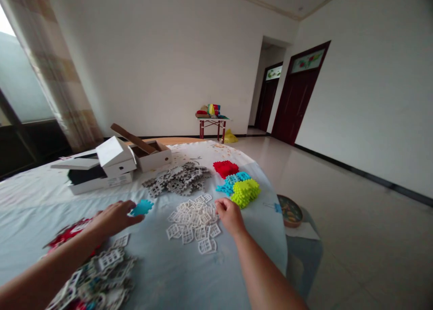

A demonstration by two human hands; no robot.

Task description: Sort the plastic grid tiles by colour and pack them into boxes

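Observation:
My left hand pinches a blue notched building tile between thumb and fingers, just above the tablecloth. My right hand is closed at the right edge of a heap of white window-shaped plastic pieces; whatever its fingers hold, if anything, is hidden. Behind the white heap lies a pile of grey notched tiles. Beyond my right hand sit stacks of red tiles, blue tiles and lime-green tiles. Below my left forearm is a mixed heap of grey and white pieces, with red pieces beside it.
Opened white boxes and a brown-lined box stand at the back left of the cloth-covered table. Past its right edge, a stool bears a round container. A small side table stands near the far wall.

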